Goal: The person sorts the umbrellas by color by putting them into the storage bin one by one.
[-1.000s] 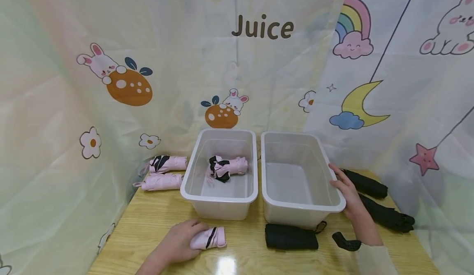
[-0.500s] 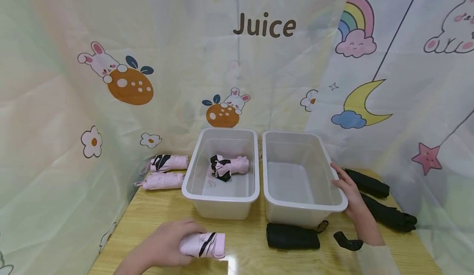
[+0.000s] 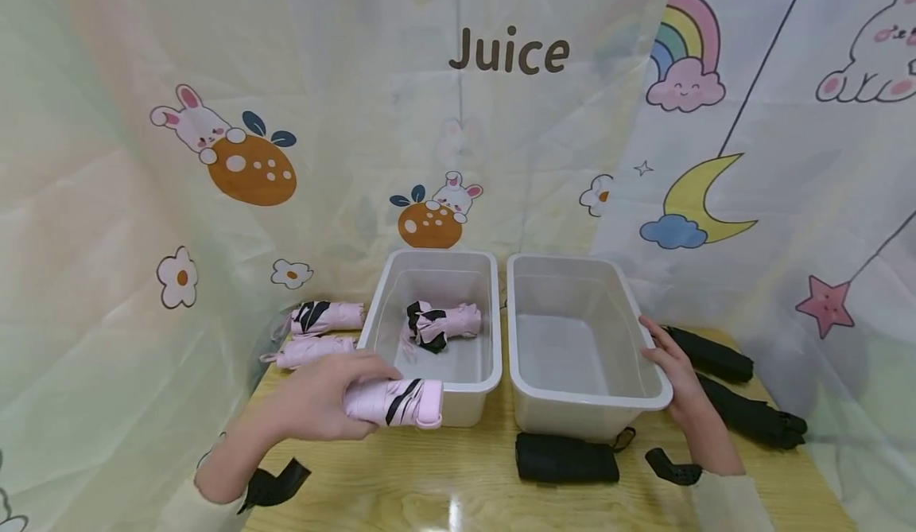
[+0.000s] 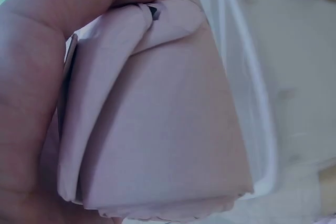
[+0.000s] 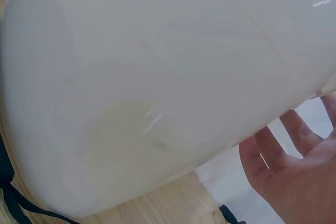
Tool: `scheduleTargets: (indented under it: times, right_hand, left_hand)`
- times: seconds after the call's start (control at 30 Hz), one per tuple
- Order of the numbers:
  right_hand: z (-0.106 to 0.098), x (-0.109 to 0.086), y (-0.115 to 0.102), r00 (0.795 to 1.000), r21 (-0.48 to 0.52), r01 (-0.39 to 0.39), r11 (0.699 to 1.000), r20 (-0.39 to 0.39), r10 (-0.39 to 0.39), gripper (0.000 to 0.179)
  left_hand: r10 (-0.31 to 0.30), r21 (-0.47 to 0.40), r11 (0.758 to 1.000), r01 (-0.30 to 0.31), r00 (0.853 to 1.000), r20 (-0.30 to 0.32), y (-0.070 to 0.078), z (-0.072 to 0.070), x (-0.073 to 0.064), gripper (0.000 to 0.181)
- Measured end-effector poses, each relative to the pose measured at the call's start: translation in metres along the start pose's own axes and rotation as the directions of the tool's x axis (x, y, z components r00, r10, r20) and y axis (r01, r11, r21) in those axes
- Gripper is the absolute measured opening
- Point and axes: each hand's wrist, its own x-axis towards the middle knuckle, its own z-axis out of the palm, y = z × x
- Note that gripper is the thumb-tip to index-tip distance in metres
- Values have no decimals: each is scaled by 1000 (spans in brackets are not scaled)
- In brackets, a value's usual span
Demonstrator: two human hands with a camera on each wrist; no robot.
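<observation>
My left hand (image 3: 322, 397) grips a folded pink umbrella (image 3: 404, 403) with black stripes, held above the table just before the front rim of the left white bin (image 3: 465, 409). In the left wrist view the umbrella's pink fabric (image 4: 168, 114) fills the middle, the fingers curled round it. Inside that bin lies another folded pink-and-black umbrella (image 3: 447, 321). My right hand (image 3: 676, 377) holds the right-hand rim of the right white bin (image 3: 561, 417), thumb over the edge and fingers outside. Nothing lies in the right bin.
Two pink folded umbrellas (image 3: 327, 317) lie left of the bins, partly behind my left hand. Two black folded umbrellas (image 3: 751, 417) lie at the right, beyond my right wrist. One more black umbrella (image 3: 567, 459) lies before the right bin. A printed curtain (image 3: 529, 158) surrounds the table.
My left hand has picked the pink umbrella up off the table and raised it toward the left bin's front edge. My right hand has stayed on the right bin's rim.
</observation>
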Motion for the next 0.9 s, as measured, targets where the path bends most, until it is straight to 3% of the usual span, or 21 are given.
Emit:
scheduleTargets:
  times: [0.2,0.4,0.5,0.73,0.9]
  right_hand:
    - [1,-1,-2,1000,-11,6,1000,7,-6,59]
    - [0,-1,0,1000,-11,12,1000,12,-12,60]
    - [0,-1,1,1000,-17,1,1000,4,-1,60]
    - [3,1,4,1000,-23,-17,1000,-4,17,60]
    - [1,-1,1,1000,-12,-19,1000,-18,18,60]
  left_hand:
    - [-9,32,999,9,1000,10,-20,-17,39,56]
    - [-32,-20,999,32,999,8,-45,-19,79,50]
    - [-35,-57,998,36,999,21,-61,-14,96,47]
    - [-135,-49,989,138,989,53,-89,1,126,49]
    - [-172,-61,983,175,984,52,-109,16,146,50]
